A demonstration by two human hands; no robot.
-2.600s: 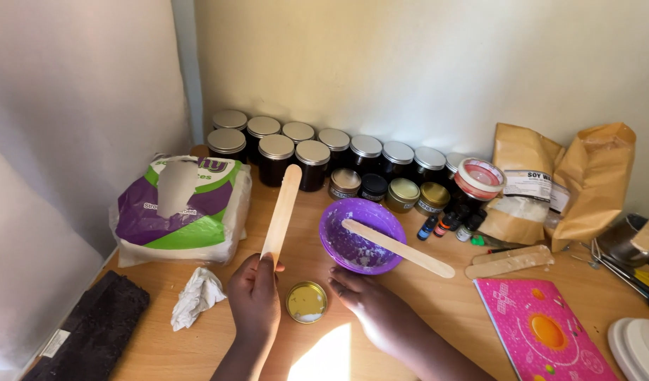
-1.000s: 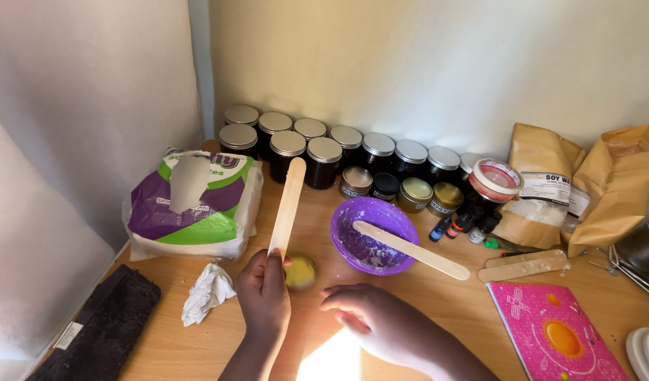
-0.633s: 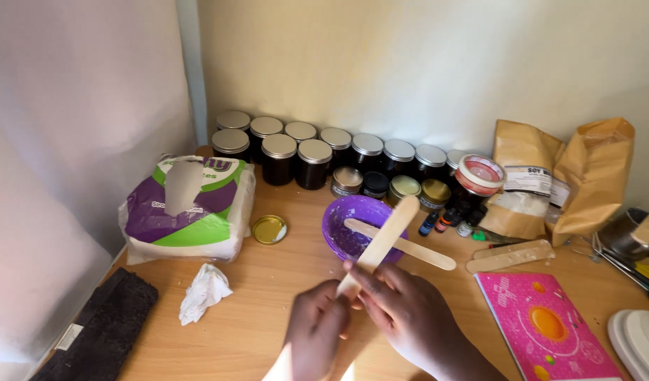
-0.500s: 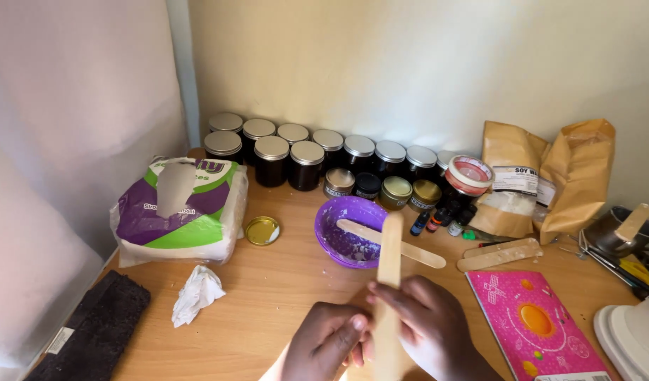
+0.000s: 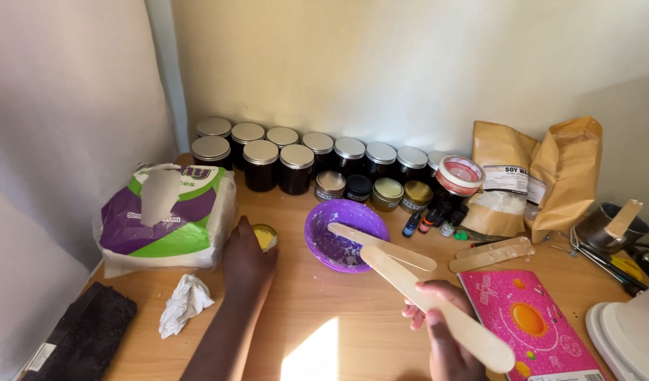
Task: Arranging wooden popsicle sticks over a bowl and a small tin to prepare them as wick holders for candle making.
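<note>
My left hand (image 5: 245,259) reaches out over the wooden table (image 5: 324,317) and rests on a small round tin of yellow wax (image 5: 265,236) beside the tissue pack (image 5: 166,215). My right hand (image 5: 443,331) grips a long flat wooden stick (image 5: 423,300), held slanting with its far end over the purple bowl (image 5: 336,243). A second wooden stick (image 5: 381,245) lies across that bowl, which has whitish residue inside.
Dark jars with metal lids (image 5: 296,159) line the back wall. Small bottles (image 5: 434,222), brown paper bags (image 5: 543,176), more sticks (image 5: 490,254), a pink booklet (image 5: 529,321), a metal pot (image 5: 610,226), a crumpled tissue (image 5: 185,303) and a dark cloth (image 5: 81,339) surround the work area.
The stick passed from my left hand to my right. The small yellow tin was set by the tissue pack, and my left hand has reached back onto it.
</note>
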